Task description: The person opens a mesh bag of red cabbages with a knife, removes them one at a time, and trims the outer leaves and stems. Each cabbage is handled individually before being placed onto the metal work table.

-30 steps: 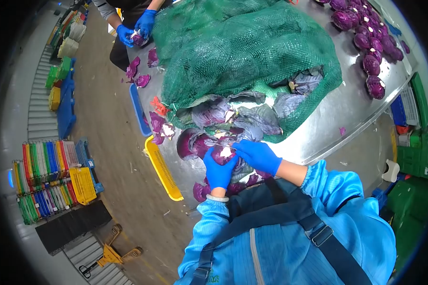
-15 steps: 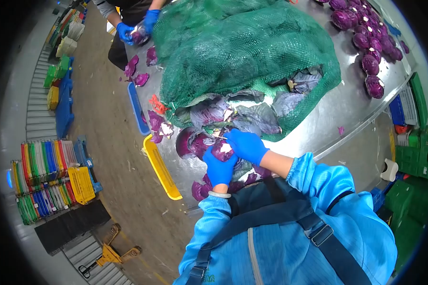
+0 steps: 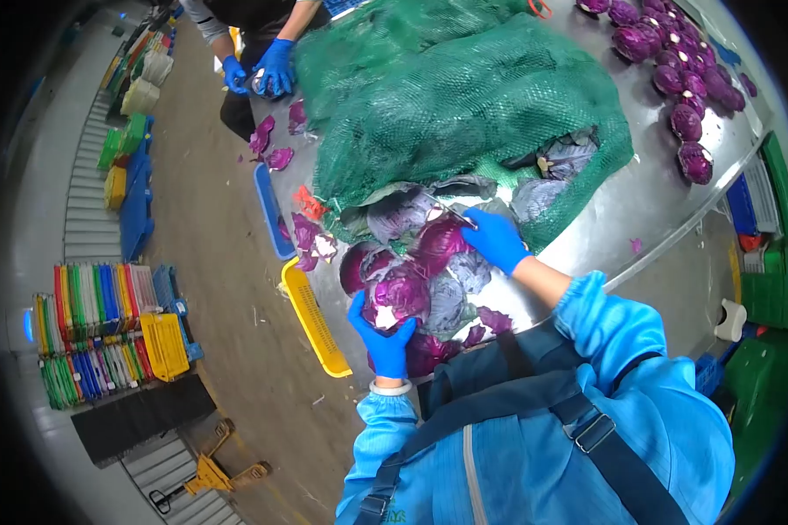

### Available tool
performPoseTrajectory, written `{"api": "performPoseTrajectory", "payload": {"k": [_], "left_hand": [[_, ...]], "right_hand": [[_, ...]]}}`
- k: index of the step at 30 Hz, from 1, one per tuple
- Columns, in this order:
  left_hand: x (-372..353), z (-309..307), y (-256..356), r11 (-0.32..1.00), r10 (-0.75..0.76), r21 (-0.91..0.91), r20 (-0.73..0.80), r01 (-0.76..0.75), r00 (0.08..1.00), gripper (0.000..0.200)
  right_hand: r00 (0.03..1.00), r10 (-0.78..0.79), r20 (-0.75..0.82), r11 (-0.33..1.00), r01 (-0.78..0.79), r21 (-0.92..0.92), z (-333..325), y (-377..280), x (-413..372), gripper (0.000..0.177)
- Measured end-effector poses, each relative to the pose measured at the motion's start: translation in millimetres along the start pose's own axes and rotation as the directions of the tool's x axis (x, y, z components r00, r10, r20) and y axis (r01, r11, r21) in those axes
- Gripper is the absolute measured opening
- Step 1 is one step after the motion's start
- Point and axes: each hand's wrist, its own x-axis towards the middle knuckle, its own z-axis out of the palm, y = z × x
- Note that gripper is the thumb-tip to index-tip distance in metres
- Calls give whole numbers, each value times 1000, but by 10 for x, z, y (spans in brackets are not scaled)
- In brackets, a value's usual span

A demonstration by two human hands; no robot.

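Trimming seems at an early stage: the left hand (image 3: 383,337) has its fingers cupped tight around one red cabbage (image 3: 400,293) at the worktop's (image 3: 639,219) near edge. The right hand (image 3: 495,238) is clenched on a small knife (image 3: 451,214) against a second head (image 3: 439,238). One bulging green net sack (image 3: 464,96) looks mostly full, and at least a dozen cleaned heads (image 3: 674,79) lie at the far end.

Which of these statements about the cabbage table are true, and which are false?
1. The left hand holds a red cabbage. True.
2. The net sack is red. False: it is green.
3. The right hand wears a blue glove. True.
4. The trimmed cabbages lie on the floor. False: they lie on the metal table.
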Motion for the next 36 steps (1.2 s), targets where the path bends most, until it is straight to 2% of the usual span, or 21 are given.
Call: {"api": "performPoseTrajectory", "payload": {"k": [1, 3, 4, 6, 7, 10, 14, 15, 18, 19, 20, 22, 24, 25, 28, 29, 30, 32, 33, 35, 36], "left_hand": [[70, 25, 92, 997, 60, 58, -22, -58, 998, 95], [88, 85, 206, 973, 161, 172, -29, -154, 987, 95], [94, 143, 224, 972, 171, 168, -43, -162, 984, 96], [82, 268, 243, 972, 189, 158, -81, -175, 979, 96], [66, 297, 252, 952, 231, 227, -81, -208, 970, 97], [58, 352, 299, 936, 253, 263, -44, -233, 966, 96], [76, 271, 177, 956, 159, 240, 56, -168, 986, 94], [79, 236, 81, 971, 122, 200, 42, -128, 992, 94], [79, 121, 18, 985, 25, -170, 113, -5, 993, 95], [110, 121, 160, 992, 110, -75, 162, -99, 981, 96], [159, 117, 249, 995, 103, -44, 240, -95, 965, 97], [210, 87, 376, 997, 60, 16, 390, -72, 919, 100], [267, 109, 420, 999, 38, -6, 493, -40, 869, 101], [292, 113, 427, 999, 41, -28, 547, -31, 836, 102], [318, 95, 444, 999, 42, -12, 654, -45, 755, 104], [292, 81, 462, 999, 29, 8, 665, -46, 746, 104], [275, 82, 471, 998, 19, 26, 677, -49, 736, 104], [256, 90, 403, 997, 42, -79, 652, 13, 757, 106], [240, 75, 403, 992, 32, -117, 633, 55, 774, 107], [223, 92, 393, 968, 8, -206, 601, 146, 799, 108], [257, 84, 451, 987, 21, -140, 621, 84, 784, 107]], "right_hand": [[999, -54, 7, 998, 53, 43, -69, -245, -64, 48], [973, -78, 219, 994, 60, 88, -206, -805, -323, 59], [947, -89, 310, 993, 59, 105, -248, -1010, -412, 64], [941, -134, 311, 987, 100, 124, -212, -1152, -546, 67], [961, -176, 215, 966, 127, 223, -113, -1100, -566, 66], [964, -113, 240, 987, 82, 135, -109, -998, -540, 60], [984, -178, 29, 981, 175, 85, 137, -584, -464, 43], [993, -93, 71, 985, 82, 149, 73, -494, -408, 36], [997, -20, 75, 980, 34, -197, -10, -81, -256, 34], [992, -23, 125, 986, 43, -158, -175, -187, -254, 37], [983, -150, 105, 988, 152, -15, -271, -329, -282, 40], [929, -368, 31, 901, 348, 260, -479, -825, -374, 46], [861, -448, 241, 893, 418, 167, -522, -1010, -467, 49], [799, -558, 222, 821, 571, 10, -457, -1028, -455, 40], [835, -454, 312, 883, 468, 32, -446, -911, -338, 35], [851, -445, 278, 880, 473, -42, -434, -885, -325, 30], [904, -360, 232, 927, 374, -19, -439, -828, -301, 30], [974, -173, 144, 985, 170, 37, -512, -677, -236, 29], [995, -96, 37, 995, 95, 30, -607, -654, -185, 29], [941, -330, 79, 936, 316, 155, -598, -693, -280, 31], [899, -428, 91, 888, 400, 229, -577, -769, -413, 32]]}}
